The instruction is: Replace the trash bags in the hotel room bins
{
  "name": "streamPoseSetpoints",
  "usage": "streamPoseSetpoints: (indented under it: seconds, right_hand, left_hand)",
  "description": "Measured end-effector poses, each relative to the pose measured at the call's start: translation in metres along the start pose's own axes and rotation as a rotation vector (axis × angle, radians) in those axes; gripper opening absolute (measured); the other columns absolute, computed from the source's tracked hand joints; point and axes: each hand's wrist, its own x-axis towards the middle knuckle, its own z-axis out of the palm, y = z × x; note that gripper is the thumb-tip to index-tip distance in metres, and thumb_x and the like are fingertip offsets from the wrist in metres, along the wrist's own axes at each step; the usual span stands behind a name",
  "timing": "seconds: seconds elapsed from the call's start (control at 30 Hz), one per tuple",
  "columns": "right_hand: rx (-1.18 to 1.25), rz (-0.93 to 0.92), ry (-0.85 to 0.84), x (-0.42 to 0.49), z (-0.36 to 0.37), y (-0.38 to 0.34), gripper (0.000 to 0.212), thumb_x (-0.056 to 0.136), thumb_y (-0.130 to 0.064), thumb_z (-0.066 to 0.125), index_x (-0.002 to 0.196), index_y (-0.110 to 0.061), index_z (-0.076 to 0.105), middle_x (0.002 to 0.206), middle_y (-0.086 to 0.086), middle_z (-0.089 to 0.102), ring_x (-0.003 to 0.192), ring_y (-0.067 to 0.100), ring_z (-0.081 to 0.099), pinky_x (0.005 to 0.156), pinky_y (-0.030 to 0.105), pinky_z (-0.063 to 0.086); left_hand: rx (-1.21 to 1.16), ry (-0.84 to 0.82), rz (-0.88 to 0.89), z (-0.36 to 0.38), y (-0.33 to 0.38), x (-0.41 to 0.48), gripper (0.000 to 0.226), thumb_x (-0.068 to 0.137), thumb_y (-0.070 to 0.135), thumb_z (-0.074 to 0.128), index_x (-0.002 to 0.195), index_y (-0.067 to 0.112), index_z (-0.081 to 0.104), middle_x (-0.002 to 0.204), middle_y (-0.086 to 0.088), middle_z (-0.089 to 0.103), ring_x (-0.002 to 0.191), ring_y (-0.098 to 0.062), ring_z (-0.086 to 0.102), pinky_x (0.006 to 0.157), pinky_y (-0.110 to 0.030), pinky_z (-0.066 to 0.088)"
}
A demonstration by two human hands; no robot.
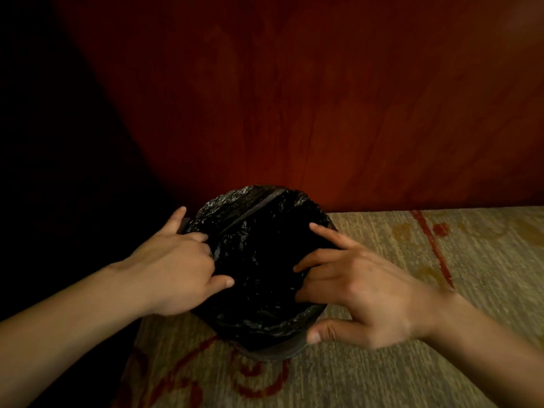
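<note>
Left hand [173, 260], right hand [365, 293] hold upright bag [256, 260].

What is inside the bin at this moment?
A black trash bag lines the bin, folded over its rim. The fingers of the left hand and right hand reach in at either side. Its depth is too dark to show any contents.

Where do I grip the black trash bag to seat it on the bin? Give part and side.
Grip the black trash bag at its turned-over edge, where it drapes the bin rim, not its slack middle. Come from above at the left and right sides, straddling the rim, where the left hand and right hand sit; the wall likely crowds the far side.
</note>
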Motion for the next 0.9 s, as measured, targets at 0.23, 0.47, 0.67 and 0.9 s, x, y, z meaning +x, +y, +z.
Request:
streamPoseSetpoints:
  seconds: [0.23, 0.47, 0.67, 0.9]
  right_hand:
    - [-0.238, 0.121, -0.011, 0.051, -0.018, 0.014, 0.059, 0.100, -0.059, 0.033, 0.142, -0.022, 0.053, 0.149, -0.003, 0.051, 0.146, 0.017, 0.034, 0.123, 0.050, 0.014]
    - [-0.344, 0.276, -0.243, 0.073, -0.025, 0.030, 0.070, 0.098, -0.063, 0.026, 0.156, -0.023, 0.028, 0.162, -0.006, 0.030, 0.153, 0.016, 0.012, 0.125, 0.047, 0.001]
    - [-0.142, 0.093, -0.317, 0.035, -0.024, -0.016, 0.072, 0.095, -0.072, 0.015, 0.134, -0.029, 0.058, 0.139, -0.009, 0.059, 0.135, 0.013, 0.047, 0.123, 0.036, 0.016]
    - [-0.064, 0.110, -0.240, 0.039, -0.031, -0.020, 0.068, 0.096, -0.070, 0.012, 0.116, -0.031, 0.064, 0.104, -0.013, 0.067, 0.101, 0.009, 0.060, 0.095, 0.033, 0.045]
  left_hand:
    - [-0.045, 0.299, 0.044, 0.004, -0.002, -0.010, 0.077, 0.089, 0.076, 0.005, 0.141, 0.040, 0.049, 0.160, 0.007, 0.030, 0.153, -0.016, -0.004, 0.120, -0.047, -0.017]
    - [-0.124, 0.237, 0.028, 0.012, -0.005, -0.019, 0.078, 0.089, 0.078, 0.002, 0.144, 0.042, 0.043, 0.157, 0.014, 0.033, 0.152, -0.012, 0.001, 0.120, -0.050, -0.017]
    - [-0.234, 0.212, 0.204, 0.012, 0.017, -0.033, 0.082, 0.086, 0.084, 0.004, 0.131, 0.039, 0.055, 0.127, 0.017, 0.056, 0.127, -0.003, 0.047, 0.122, -0.037, 0.018]
    - [-0.345, 0.340, 0.208, 0.021, 0.020, -0.032, 0.082, 0.088, 0.082, 0.002, 0.135, 0.040, 0.053, 0.111, 0.020, 0.059, 0.105, 0.000, 0.055, 0.096, -0.016, 0.037]
